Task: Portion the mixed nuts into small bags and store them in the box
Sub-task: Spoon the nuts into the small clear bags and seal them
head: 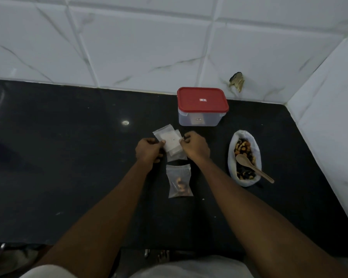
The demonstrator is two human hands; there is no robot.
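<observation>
A small stack of empty clear bags lies on the black counter. My left hand pinches its left edge and my right hand pinches its right edge. Just in front of the stack lies a small bag with some nuts in it. To the right stands a large white bag of mixed nuts, rolled open, with a wooden spoon resting in it. The clear plastic box with a red lid sits closed behind the stack, near the wall.
White tiled walls bound the counter at the back and on the right. A chipped spot marks the back wall near the box. The counter's front edge runs below my forearms.
</observation>
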